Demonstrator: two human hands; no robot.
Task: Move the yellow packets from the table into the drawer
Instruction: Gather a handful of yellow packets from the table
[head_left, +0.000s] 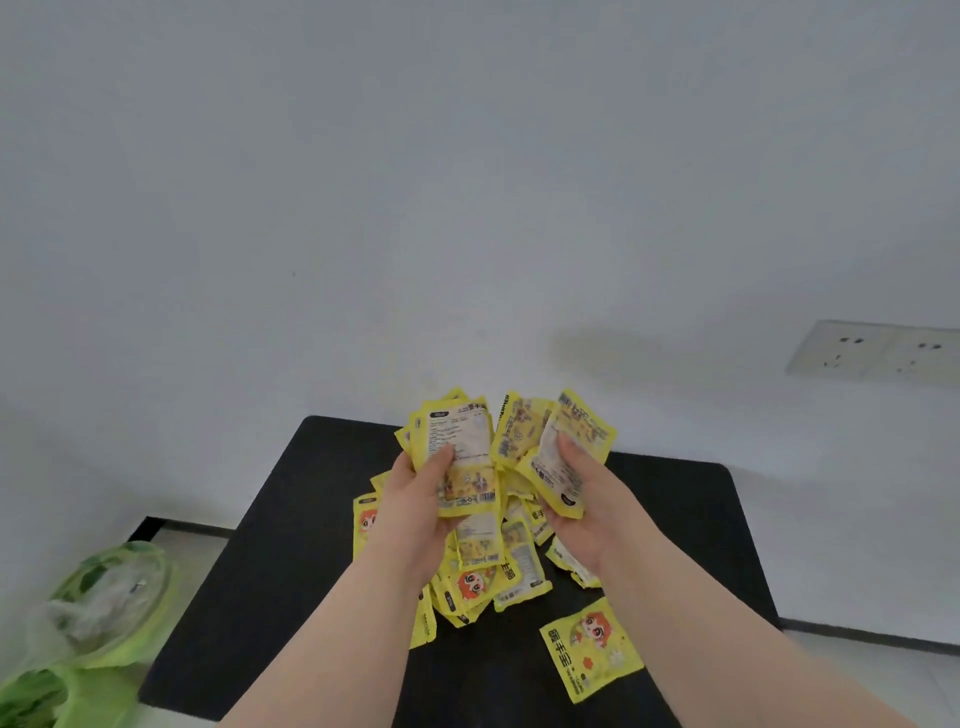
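We see the flat, glossy yellow packets (483, 577), printed with an orange cartoon face, heaped in a loose pile at the middle of the matte black tabletop (291, 571). Two bunches of them are raised above that pile. The left hand (415, 499) grips one fanned bunch (462, 457), thumb laid across the front and fingers curled behind. The right hand (587, 499) grips a second fanned bunch (566, 452), thumb pressed on the pale printed back of the nearest packet. Both bunches stand roughly upright and close beside each other; we cannot tell whether they touch.

A single packet (589, 649) lies face up and tilted, apart from the pile, toward the near right part of the tabletop.

Behind the tabletop rises a plain white wall (467, 208), with a white double socket plate (878, 348) at the right. On the pale floor (192, 551) to the left sits a translucent green plastic bag (104, 608), too blurred for us to make out its contents.
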